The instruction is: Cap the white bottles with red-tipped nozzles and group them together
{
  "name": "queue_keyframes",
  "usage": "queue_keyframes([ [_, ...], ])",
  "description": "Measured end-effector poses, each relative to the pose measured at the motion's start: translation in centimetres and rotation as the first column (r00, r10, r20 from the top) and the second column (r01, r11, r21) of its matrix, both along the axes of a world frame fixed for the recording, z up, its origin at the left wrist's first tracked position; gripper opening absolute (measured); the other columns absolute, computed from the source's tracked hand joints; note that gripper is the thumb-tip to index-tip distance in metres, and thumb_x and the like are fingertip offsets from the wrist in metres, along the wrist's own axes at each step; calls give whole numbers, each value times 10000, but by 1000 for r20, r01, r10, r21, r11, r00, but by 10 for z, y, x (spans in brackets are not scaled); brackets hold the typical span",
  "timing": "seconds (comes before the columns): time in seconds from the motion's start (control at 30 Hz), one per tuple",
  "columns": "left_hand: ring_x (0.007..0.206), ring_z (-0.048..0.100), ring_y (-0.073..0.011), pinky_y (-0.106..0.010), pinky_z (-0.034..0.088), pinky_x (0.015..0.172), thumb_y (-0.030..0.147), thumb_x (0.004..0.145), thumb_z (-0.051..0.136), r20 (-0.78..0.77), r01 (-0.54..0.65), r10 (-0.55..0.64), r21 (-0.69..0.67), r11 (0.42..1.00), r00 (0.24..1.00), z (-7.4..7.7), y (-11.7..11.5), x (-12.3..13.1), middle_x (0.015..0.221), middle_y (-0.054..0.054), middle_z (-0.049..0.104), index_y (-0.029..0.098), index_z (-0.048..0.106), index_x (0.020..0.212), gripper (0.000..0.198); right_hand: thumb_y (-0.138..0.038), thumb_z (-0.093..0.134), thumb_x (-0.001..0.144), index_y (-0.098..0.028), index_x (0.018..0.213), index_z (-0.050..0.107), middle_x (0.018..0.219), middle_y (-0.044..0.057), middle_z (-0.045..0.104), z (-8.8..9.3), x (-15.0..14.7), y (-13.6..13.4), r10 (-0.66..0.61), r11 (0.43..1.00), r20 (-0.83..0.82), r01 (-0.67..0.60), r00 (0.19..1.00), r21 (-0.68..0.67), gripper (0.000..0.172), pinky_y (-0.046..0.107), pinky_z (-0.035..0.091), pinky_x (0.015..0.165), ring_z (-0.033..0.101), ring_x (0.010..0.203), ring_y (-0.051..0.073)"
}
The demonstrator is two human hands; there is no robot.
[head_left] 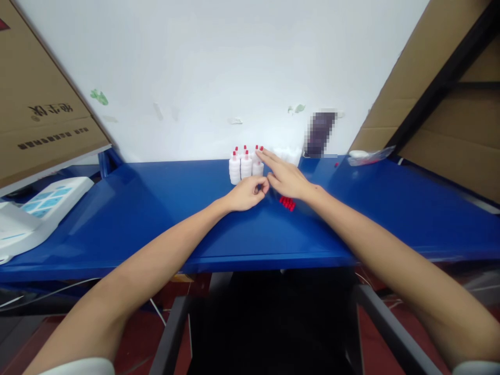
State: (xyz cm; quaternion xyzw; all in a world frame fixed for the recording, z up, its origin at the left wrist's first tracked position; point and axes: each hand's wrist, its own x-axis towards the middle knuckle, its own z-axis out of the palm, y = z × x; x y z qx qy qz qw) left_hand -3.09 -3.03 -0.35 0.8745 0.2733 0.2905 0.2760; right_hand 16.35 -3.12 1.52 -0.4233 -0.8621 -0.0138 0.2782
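Note:
Several white squeeze bottles (246, 167) with red tips stand upright in a group by the wall. My left hand (247, 194) is right in front of them, fingers curled closed; whatever it may hold is hidden. Just right of it, my right hand (288, 178) has its fingers stretched towards the red tips at the group's right side, thumb apart. Whether its fingertips touch a tip, I cannot tell. Beneath the right hand lies a cluster of loose red caps (288, 203). More white bottles (292, 156) stand behind that hand, partly covered by it, with no red tips showing.
A lone red cap (336, 164) and a clear plastic bag (371, 157) lie at the back right of the blue table (156, 208). To the left is a white device with blue panels (47, 200). Cardboard (50, 104) flanks both sides; a blurred dark object (321, 133) is against the wall.

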Motion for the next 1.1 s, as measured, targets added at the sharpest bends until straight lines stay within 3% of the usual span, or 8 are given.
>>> queue_keyframes([
  [0.3, 652, 570, -135, -256, 432, 646, 43, 655, 425, -55, 80, -86, -108, 991, 995, -4, 5, -2, 682, 22, 607, 188, 548, 757, 216, -129, 401, 914, -215, 1666, 322, 1724, 86, 295, -5, -2, 4, 16, 1000, 28, -16, 999, 2, 761, 601, 522, 1106, 512, 1450, 378],
  [0.67, 612, 539, -120, -246, 428, 624, 30, 649, 442, -6, 70, -72, -150, 986, 997, -3, 2, 0, 644, 35, 589, 195, 510, 736, 198, -127, 381, 922, -194, 1655, 339, 1720, 97, 315, -5, -4, 5, 19, 999, -23, -18, 1000, 27, 738, 572, 510, 1129, 467, 1489, 348],
  [1.1, 626, 565, -124, -255, 441, 651, 3, 661, 429, 0, 76, -78, -183, 980, 997, -3, 2, 1, 646, 38, 576, 204, 464, 755, 225, -146, 381, 925, -170, 1633, 382, 1703, 115, 354, -3, -6, 6, -5, 1000, 1, 5, 1000, 18, 709, 570, 507, 1123, 518, 1443, 353],
])
